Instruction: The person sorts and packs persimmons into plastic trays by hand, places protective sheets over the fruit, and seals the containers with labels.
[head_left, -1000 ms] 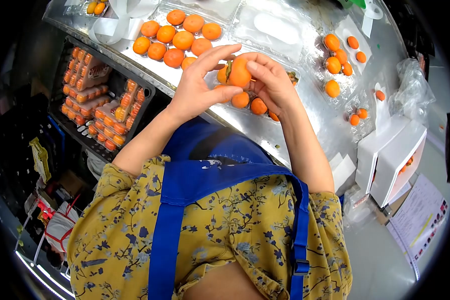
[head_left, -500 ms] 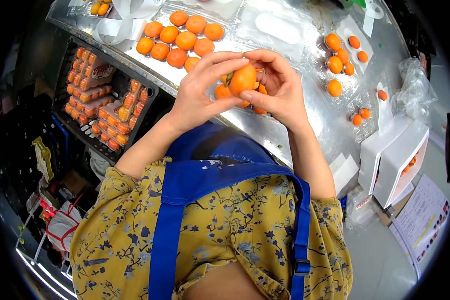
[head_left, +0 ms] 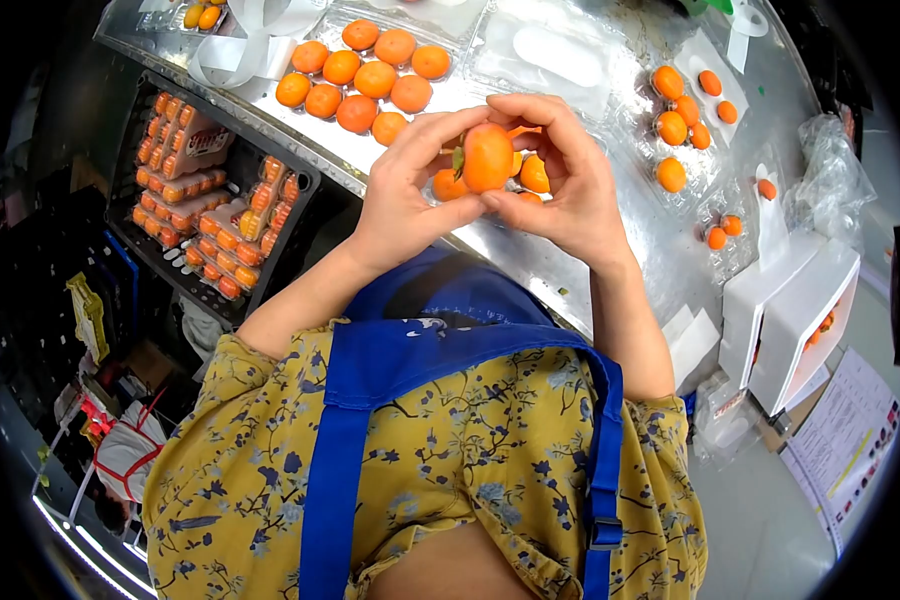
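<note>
"Where was the fruit?"

"The orange fruit (head_left: 488, 158) was above the tabletop (head_left: 530, 255), its green leafy part (head_left: 458, 162) toward the left hand (head_left: 398, 190). That hand's fingers and those of the right hand (head_left: 582, 200) held it, curved around."

"Handling advice?"

"In my judgement, light, even pressure suited the skin, with the leaf left unpinched."

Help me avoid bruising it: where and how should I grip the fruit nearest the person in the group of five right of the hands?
Probably from above, fingers across the left and right sides of the fruit at its widest. It is round, and its neighbours lie behind it, leaving both sides free.
</note>
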{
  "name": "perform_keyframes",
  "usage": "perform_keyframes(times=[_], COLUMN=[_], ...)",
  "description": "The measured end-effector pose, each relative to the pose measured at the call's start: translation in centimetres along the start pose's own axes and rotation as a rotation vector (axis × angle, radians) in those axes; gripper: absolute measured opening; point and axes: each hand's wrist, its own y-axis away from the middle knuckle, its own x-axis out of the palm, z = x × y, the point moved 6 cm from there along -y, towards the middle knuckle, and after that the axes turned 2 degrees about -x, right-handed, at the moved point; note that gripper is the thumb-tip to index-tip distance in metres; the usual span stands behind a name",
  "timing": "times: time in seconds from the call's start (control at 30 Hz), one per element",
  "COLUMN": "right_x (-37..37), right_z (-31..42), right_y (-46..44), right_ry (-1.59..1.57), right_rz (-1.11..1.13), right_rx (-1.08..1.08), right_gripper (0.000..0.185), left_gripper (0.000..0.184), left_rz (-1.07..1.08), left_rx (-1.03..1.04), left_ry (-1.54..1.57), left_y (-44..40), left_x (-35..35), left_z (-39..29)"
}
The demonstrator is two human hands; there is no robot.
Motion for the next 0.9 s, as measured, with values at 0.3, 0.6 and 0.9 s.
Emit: perform_keyframes(times=[0.3, 0.6, 0.9], right_x=[0.9, 1.2, 0.9], right_z=[-2.0, -1.8, -2.8], right_y=[0.9, 0.9, 0.7], right_ry=[-0.244, -0.365, -0.393], right_rz=[0.005, 0.015, -0.054], right_rx=[0.215, 0.306, 0.333], right_gripper=[0.06, 0.059, 0.042], left_gripper=[0.057, 0.056, 0.055], left_rz=[-0.164, -0.259, -0.22], left_rx=[0.062, 0.107, 0.192], left_ry=[0.087, -0.086, -0.404], left_y=[0.1, 0.0, -0.7], left_x=[0.5, 0.7, 1.1], left_z=[0.4, 1.0, -0.9])
